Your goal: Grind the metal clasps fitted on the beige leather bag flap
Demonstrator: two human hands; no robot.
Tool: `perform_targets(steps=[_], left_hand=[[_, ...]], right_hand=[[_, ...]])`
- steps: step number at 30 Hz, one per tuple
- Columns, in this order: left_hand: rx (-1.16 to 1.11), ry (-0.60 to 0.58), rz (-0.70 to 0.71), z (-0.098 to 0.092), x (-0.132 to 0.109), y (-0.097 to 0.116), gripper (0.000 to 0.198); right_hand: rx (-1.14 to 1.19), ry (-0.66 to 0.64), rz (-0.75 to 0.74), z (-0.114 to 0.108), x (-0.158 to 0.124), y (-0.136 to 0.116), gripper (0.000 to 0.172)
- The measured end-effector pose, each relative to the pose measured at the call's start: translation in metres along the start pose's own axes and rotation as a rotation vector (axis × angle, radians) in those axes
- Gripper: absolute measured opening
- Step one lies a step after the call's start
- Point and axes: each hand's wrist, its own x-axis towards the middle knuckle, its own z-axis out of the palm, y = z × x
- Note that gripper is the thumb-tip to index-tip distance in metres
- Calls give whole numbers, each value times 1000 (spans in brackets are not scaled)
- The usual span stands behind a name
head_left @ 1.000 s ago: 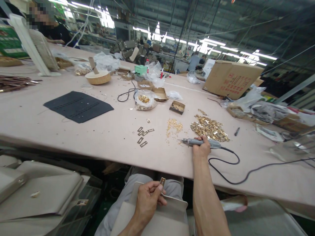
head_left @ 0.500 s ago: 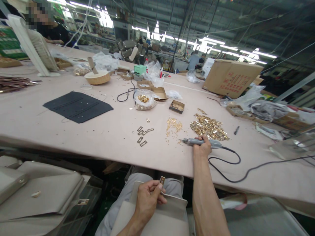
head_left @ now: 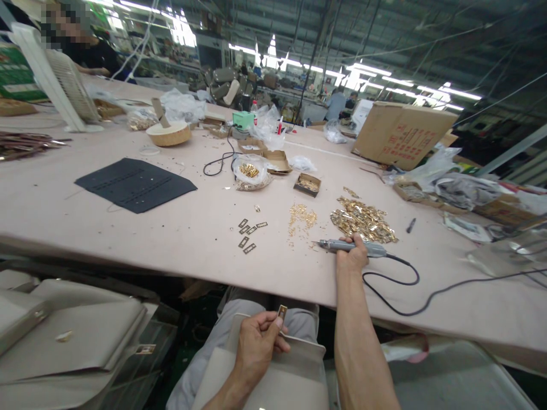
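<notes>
Between the thumb and fingers of my left hand (head_left: 258, 341) is a small rectangular metal plate (head_left: 281, 312), held above a beige leather-like panel (head_left: 303, 364) on my lap. My right hand (head_left: 352, 256) is wrapped round a grey electric screwdriver (head_left: 371, 249), lying nearly level just over the table, its tip pointing left. Small gold screws (head_left: 302, 216) are scattered beyond the tip. Behind my right hand lies a heap of gold metal plates (head_left: 363, 219). Several dark rectangular frames (head_left: 249, 230) rest on the table left of the screws.
The screwdriver's black cable (head_left: 431, 302) runs off right. A black sheet (head_left: 137, 185), a tape roll (head_left: 168, 134), a bag of gold parts (head_left: 251, 173) and a small box (head_left: 306, 185) stand on the table. Beige pieces (head_left: 77, 336) are stacked low left. Another person (head_left: 96, 54) is at far left.
Both hands stay almost where they were, the left still on the plate. The screwdriver has shifted very slightly to the right.
</notes>
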Motion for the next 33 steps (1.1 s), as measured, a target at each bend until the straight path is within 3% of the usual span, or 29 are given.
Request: perform_targets(steps=[5, 9, 14, 18, 21, 26, 33], left_hand=[[-10, 4, 10, 0, 2, 0, 51], [-18, 7, -4, 3, 0, 5, 49], [-33, 24, -22, 8, -4, 7, 40], [-72, 29, -52, 12, -5, 5, 36], [-71, 33, -60, 14, -4, 7, 32], [-81, 22, -57, 15, -3, 8, 28], [-64, 21, -45, 14, -4, 7, 27]], right_hand=[[31, -111, 51, 4, -7, -11, 29], [54, -198, 117, 6, -33, -36, 28], [20, -438, 213, 0, -108, -73, 27], [-176, -525, 225, -12, -175, -91, 21], [-262, -581, 196, -25, -206, -93, 16], [-309, -634, 89, -33, -224, -90, 11], [-334, -665, 65, -28, -231, -85, 11]])
